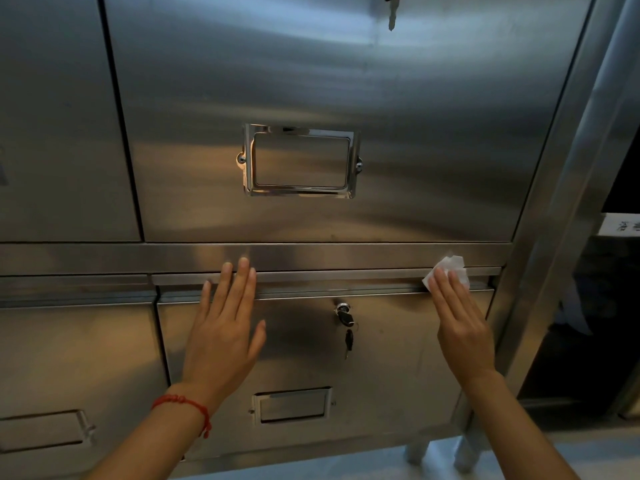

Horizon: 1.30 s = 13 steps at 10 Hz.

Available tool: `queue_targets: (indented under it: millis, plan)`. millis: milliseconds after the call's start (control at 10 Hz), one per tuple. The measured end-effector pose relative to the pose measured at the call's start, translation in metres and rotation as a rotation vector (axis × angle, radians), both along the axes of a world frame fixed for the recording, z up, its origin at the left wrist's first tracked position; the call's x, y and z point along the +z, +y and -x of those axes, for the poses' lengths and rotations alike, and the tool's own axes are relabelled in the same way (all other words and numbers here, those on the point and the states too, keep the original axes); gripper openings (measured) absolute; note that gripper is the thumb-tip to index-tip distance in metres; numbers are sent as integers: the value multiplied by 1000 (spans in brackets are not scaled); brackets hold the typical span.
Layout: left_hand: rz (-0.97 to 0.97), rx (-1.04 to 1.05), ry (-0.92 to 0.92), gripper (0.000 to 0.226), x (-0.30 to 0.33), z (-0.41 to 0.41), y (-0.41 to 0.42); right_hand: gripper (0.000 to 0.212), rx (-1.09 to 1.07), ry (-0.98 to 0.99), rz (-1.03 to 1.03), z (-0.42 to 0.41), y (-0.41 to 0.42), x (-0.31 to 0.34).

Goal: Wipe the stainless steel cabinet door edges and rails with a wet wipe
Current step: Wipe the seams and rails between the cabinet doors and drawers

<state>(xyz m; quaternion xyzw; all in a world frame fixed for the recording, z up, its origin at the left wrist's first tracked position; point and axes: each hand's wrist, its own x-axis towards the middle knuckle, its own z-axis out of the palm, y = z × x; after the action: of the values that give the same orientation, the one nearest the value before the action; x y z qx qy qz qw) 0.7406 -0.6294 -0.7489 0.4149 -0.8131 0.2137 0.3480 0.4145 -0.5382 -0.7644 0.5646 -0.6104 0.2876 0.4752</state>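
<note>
A stainless steel cabinet fills the view, with a large upper door (pixel 311 81) and a lower door (pixel 398 358). A horizontal rail (pixel 346 256) runs between them, and the lower door's top edge (pixel 346 282) lies just below it. My right hand (pixel 460 323) presses a white wet wipe (pixel 450 268) with straight fingers against that top edge near its right end. My left hand (pixel 227 323) lies flat on the lower door, fingertips touching the rail. It wears a red string bracelet.
A lock with hanging keys (pixel 344 323) sits on the lower door between my hands. Label holders (pixel 301 161) (pixel 292 405) are fixed on both doors. More doors stand at the left. The cabinet's right post (pixel 561 202) and legs (pixel 415 452) border a dark gap.
</note>
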Motion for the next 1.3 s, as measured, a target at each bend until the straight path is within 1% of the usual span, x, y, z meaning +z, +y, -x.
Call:
queue_targets:
  millis: [200, 300, 400, 600, 800, 900, 1000, 1100, 1300]
  plan:
    - [1, -2, 7, 67, 0, 0, 1, 45, 61, 105, -26, 6, -1, 2]
    - [4, -7, -4, 67, 0, -2, 0, 53, 41, 22, -5, 17, 3, 1]
    - [16, -11, -7, 66, 0, -2, -1, 47, 26, -2, 22, 15, 2, -3]
    - [14, -2, -12, 66, 1, -1, 0, 45, 45, 75, -10, 20, 1, -2]
    - [15, 1, -8, 66, 0, 0, 1, 46, -15, 7, 17, 24, 2, -4]
    - [12, 2, -6, 67, 0, 0, 1, 46, 22, 54, -20, 22, 2, -2]
    - [10, 0, -20, 67, 1, -2, 1, 48, 12, 49, -6, 26, 6, 0]
    - [13, 5, -25, 67, 1, -2, 1, 63, -25, -37, 12, 17, 4, 0]
    - [3, 11, -19, 67, 0, -1, 1, 48, 10, 13, -6, 2, 2, 2]
